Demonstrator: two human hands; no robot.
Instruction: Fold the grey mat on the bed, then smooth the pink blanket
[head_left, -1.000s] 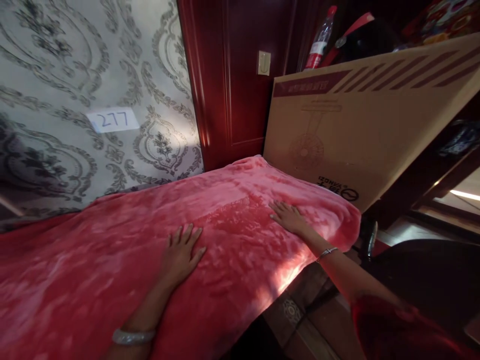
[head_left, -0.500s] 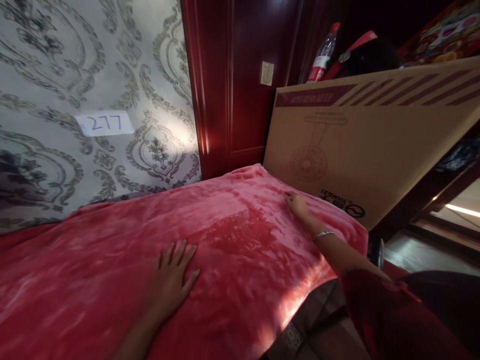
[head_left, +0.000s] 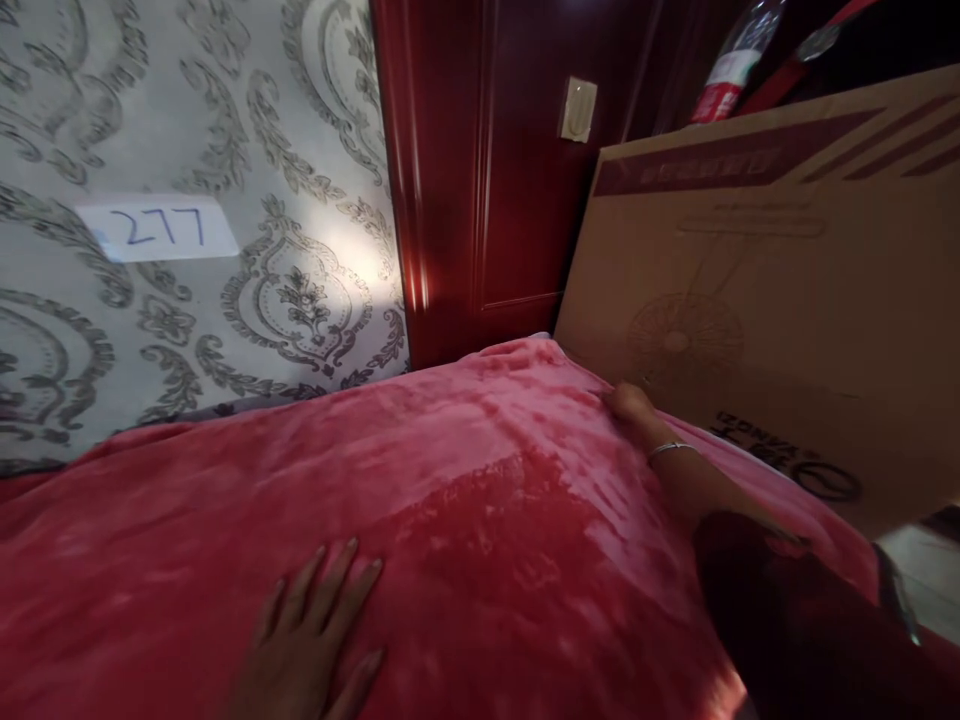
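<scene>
A plush pink-red blanket (head_left: 360, 450) is spread over a raised flat surface, with a darker patch of brushed pile in its middle. My left hand (head_left: 304, 640) lies palm down on the blanket near the bottom of the view, its fingers spread. Over at the far right edge, close to the blanket's corner, my right hand (head_left: 631, 405) is closed on the blanket's border. Its fingertips are partly hidden by the hand itself. A thin silver bracelet (head_left: 673, 447) circles the right wrist.
A large cardboard box (head_left: 787, 290) printed with a fan stands against the blanket's right side. Behind it is a plastic bottle (head_left: 731, 80) with a red label. A patterned wall (head_left: 300, 290) and a dark red wooden panel (head_left: 487, 180) border the back.
My view has moved in closer, so the box and wall look larger. The left hand appears lower in the picture, still flat. My right hand keeps to the blanket's edge.
</scene>
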